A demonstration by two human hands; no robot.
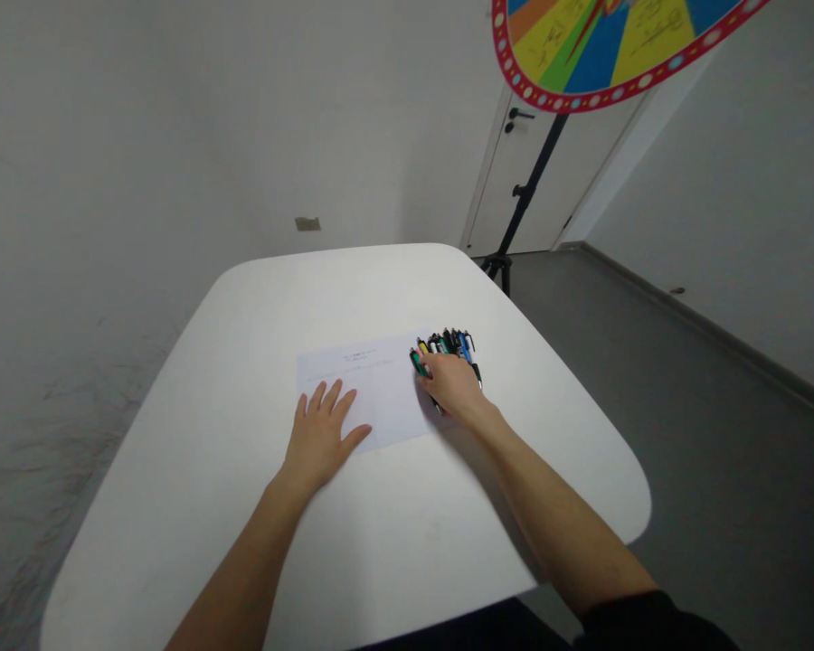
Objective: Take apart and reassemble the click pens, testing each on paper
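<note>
A white sheet of paper [380,384] with a few printed lines lies in the middle of the white table [244,307]. My left hand [322,438] rests flat on the paper's near left corner, fingers spread. My right hand [453,384] lies over a bunch of pens [448,344] at the paper's right edge, fingers curled down on them. The pens are black, green, blue and yellow, and their far ends stick out past my fingers.
A colourful prize wheel [603,45] on a black tripod stand [522,208] stands beyond the table's far right corner, before a white door [549,181]. Grey floor lies to the right. A white wall runs along the left.
</note>
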